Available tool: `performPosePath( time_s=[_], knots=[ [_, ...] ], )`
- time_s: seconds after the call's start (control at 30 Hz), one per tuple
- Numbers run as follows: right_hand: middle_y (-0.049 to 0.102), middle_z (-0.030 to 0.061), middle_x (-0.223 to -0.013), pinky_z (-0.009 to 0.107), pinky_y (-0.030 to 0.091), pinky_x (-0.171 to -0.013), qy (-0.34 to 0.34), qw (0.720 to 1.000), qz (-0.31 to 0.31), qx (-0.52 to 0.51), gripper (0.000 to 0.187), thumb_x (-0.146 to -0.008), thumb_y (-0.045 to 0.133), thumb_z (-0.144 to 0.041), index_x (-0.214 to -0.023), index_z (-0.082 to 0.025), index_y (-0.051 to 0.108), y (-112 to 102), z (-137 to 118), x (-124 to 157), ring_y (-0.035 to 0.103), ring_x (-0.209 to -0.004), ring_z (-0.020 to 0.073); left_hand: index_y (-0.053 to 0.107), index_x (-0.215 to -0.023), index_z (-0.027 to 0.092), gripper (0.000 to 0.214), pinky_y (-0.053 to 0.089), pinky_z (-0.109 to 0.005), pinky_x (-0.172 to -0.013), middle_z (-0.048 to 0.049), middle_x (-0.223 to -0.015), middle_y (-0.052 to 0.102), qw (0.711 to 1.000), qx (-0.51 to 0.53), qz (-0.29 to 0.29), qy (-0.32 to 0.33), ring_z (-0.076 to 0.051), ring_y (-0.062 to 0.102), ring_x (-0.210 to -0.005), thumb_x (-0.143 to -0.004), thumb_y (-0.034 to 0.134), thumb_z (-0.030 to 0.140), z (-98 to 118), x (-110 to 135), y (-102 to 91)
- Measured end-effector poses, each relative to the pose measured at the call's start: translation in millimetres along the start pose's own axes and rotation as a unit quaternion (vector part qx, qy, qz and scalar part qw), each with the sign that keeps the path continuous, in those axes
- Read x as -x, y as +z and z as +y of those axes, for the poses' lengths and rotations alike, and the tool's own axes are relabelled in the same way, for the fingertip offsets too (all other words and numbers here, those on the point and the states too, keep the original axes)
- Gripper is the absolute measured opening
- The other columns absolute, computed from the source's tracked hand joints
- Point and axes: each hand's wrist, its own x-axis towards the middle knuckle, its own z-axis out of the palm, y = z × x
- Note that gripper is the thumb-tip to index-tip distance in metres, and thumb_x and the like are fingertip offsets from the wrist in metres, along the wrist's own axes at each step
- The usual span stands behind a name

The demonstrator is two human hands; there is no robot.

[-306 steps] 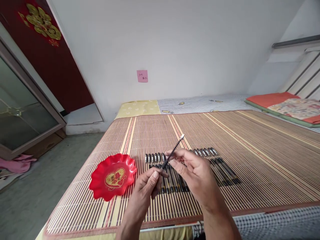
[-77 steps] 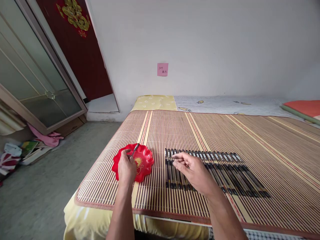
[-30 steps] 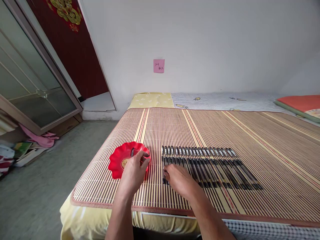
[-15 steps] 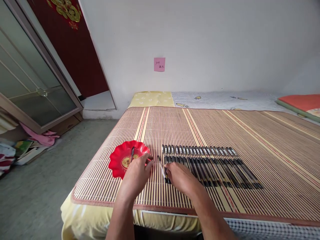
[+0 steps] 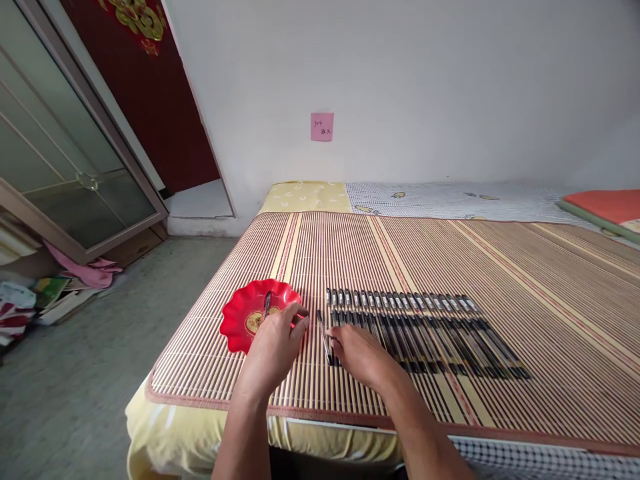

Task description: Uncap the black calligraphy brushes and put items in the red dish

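- Left hand (image 5: 279, 337) half-open, empty, by scalloped red plate (image 5: 231, 323).
- Right hand (image 5: 356, 347) near-closed at tilted pen barrel (image 5: 324, 338), grip unclear.
- One pen (image 5: 267, 305) plated; caps (image 5: 397, 301), barrels (image 5: 430, 340) left.

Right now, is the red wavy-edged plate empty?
No, a slim dark item lies in the red plate, just beyond the left hand.

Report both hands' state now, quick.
Left hand: open, fingers loosely curled, nothing visible in it.
Right hand: at the leftmost pen on the mat; grip cannot be told.
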Motion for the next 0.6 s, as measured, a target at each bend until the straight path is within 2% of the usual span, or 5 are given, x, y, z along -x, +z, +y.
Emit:
performPosePath(
  time_s=[0.2, 0.33, 0.47, 0.6],
  knots=[
    [0.076, 0.0142, -0.088, 0.028, 0.035, -0.062, 0.029, 0.999, 0.020, 0.012, 0.027, -0.098, 0.048, -0.011, -0.093, -0.014, 0.074, -4, 4, 1, 0.071, -0.080, 0.0206, 0.070, -0.100, 0.023, 0.025, 0.045, -0.035, -0.074, -0.0068, -0.095, 0.077, 1.000, 0.011, -0.010, -0.008, -0.025, 0.069, -0.089, -0.096, 0.047, 0.032, 1, 0, 1.1],
    [0.076, 0.0143, -0.086, 0.029, 0.034, -0.062, 0.039, 0.999, 0.015, 0.033, 0.026, -0.097, 0.049, -0.010, -0.091, -0.013, 0.074, -6, 3, 1, 0.072, -0.081, 0.0215, 0.070, -0.100, 0.023, 0.025, 0.045, -0.036, -0.077, -0.0068, -0.097, 0.077, 1.000, 0.018, -0.013, -0.010, -0.025, 0.069, -0.090, -0.096, 0.047, 0.032, 1, 0, 2.2],
    [0.076, 0.0139, -0.085, 0.028, 0.038, -0.063, 0.049, 0.999, -0.001, 0.004, 0.029, -0.097, 0.048, -0.009, -0.089, -0.013, 0.075, -9, -4, 3, 0.072, -0.079, 0.0203, 0.070, -0.100, 0.023, 0.024, 0.045, -0.036, -0.076, -0.0065, -0.094, 0.077, 1.000, 0.027, -0.013, -0.007, -0.025, 0.069, -0.089, -0.095, 0.049, 0.033, 1, -1, 2.4],
    [0.077, 0.0147, -0.090, 0.028, 0.043, -0.066, 0.048, 0.998, -0.006, -0.036, 0.031, -0.097, 0.047, -0.009, -0.104, -0.012, 0.077, -8, -7, 4, 0.071, -0.077, 0.0193, 0.071, -0.100, 0.023, 0.024, 0.046, -0.036, -0.077, -0.0065, -0.095, 0.077, 0.999, 0.033, -0.010, 0.000, -0.025, 0.070, -0.090, -0.094, 0.049, 0.032, 1, 0, 2.3]
  ],
)
